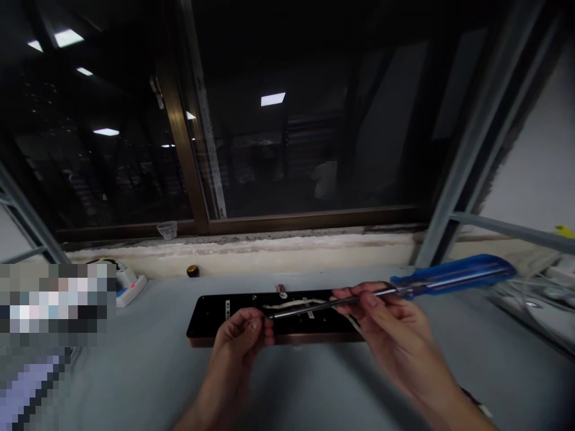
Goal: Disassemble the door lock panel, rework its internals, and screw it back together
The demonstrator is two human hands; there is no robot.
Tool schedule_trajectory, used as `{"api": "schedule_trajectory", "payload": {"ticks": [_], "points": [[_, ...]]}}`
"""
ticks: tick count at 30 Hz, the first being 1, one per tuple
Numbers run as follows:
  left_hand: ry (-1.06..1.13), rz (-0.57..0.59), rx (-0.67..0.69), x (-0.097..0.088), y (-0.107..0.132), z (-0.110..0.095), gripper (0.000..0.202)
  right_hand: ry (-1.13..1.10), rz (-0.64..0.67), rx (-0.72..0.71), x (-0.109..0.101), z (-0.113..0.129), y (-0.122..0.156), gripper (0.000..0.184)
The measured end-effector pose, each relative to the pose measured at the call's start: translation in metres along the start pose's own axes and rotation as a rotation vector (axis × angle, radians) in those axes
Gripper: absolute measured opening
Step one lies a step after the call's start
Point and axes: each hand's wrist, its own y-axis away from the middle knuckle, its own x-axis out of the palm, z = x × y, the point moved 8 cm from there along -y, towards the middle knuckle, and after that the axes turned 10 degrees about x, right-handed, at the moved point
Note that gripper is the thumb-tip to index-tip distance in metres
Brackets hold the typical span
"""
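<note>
A long black panel [211, 314] with a copper-coloured edge lies flat on the grey table [148, 371] in front of me. My right hand [390, 329] pinches the metal shaft of a screwdriver [449, 276] with a clear blue handle that points up to the right. The shaft slants down left over the panel. Its tip meets my left hand [242, 335], whose fingers are pinched together at the tip on something too small to make out. A whitish strip [291, 303] lies along the panel under the shaft.
A dark window with a brown frame [188, 173] rises behind the white sill [269, 251]. On the left sit a white power strip [130, 284], a clear cup [167, 230] and a small black cap [193, 271]. Metal rack posts [453, 179] and cables [543, 293] stand at right.
</note>
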Motion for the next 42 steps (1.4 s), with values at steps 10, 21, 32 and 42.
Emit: {"api": "schedule_trajectory", "payload": {"ticks": [10, 21, 32, 42], "points": [[0.028, -0.049, 0.014, -0.008, 0.006, -0.001, 0.022, 0.135, 0.074, -0.043, 0.008, 0.001, 0.009, 0.007], [-0.208, 0.043, 0.059, -0.01, 0.002, -0.006, 0.022, 0.655, 0.093, -0.221, 0.016, 0.019, 0.036, 0.01], [-0.999, 0.283, 0.516, 0.007, 0.015, -0.053, 0.032, 0.424, -0.057, -0.032, -0.005, -0.001, 0.02, 0.016], [-1.297, -0.11, 0.486, -0.057, -0.026, -0.09, 0.034, 0.433, -0.024, -0.018, 0.014, -0.002, -0.005, 0.019]]}}
